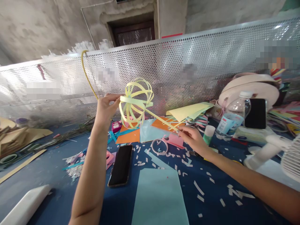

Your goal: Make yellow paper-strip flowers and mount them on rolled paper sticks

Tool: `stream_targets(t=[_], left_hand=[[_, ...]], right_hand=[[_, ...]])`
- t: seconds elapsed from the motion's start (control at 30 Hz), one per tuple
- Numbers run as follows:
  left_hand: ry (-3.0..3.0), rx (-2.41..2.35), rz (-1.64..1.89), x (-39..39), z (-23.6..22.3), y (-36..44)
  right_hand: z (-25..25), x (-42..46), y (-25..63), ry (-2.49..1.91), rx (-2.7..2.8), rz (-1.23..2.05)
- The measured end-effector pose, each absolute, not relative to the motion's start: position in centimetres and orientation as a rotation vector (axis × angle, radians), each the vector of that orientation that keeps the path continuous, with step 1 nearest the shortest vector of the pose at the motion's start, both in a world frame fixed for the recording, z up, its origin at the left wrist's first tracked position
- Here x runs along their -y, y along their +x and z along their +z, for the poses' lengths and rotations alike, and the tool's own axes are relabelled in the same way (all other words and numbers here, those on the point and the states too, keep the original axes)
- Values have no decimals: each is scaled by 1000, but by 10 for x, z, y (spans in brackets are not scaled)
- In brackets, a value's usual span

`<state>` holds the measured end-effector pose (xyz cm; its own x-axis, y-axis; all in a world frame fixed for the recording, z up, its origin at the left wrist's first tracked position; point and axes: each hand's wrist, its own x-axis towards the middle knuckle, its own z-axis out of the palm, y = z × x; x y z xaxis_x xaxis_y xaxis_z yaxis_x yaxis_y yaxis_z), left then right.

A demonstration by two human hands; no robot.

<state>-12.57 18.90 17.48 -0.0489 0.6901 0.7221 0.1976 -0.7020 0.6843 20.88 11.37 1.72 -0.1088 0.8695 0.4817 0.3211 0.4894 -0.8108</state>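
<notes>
A ball of curved pale yellow paper strips (137, 90) is held up above the blue table. My left hand (108, 107) pinches the end of one paper strip at the ball's left side. From the ball's lower right a thin yellow stem (160, 118) slants down to my right hand (191, 137), whose fingers are closed around its lower end. Beneath the ball lie orange paper (127, 137) and a light blue sheet (149, 130). Near my right hand stands a glue stick (209, 134), and folded yellow paper (188, 111) lies behind it.
A black phone (120, 165) and a light blue paper sheet (160, 197) lie in front, among white paper scraps (199, 187). At right are a water bottle (231, 120), a second phone (255, 113), and a white fan (290, 157). A perforated metal panel (168, 62) stands behind.
</notes>
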Motion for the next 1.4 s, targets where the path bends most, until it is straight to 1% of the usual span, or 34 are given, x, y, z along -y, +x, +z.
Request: stream_targets(t=[0.07, 0.2, 0.4, 0.87, 0.97, 1.13, 1.4], left_hand=[[1951, -982, 1829, -186, 176, -124], [1955, -958, 1645, -176, 179, -116], [1900, -913, 1464, -170, 177, -105], [1858, -843, 1198, -179, 162, -92], [1859, -847, 1219, -181, 161, -92], [1780, -861, 1351, -181, 168, -102], [1680, -954, 1565, -180, 175, -126]], right_hand=[[18, -113, 208, -1031, 1675, 647], [21, -111, 208, -1033, 1683, 674], [26, -108, 207, -1018, 1709, 723], [31, -104, 205, -1028, 1717, 765], [29, -107, 206, -1017, 1692, 750], [22, -115, 210, -1006, 1714, 734], [17, -121, 210, -975, 1683, 818]])
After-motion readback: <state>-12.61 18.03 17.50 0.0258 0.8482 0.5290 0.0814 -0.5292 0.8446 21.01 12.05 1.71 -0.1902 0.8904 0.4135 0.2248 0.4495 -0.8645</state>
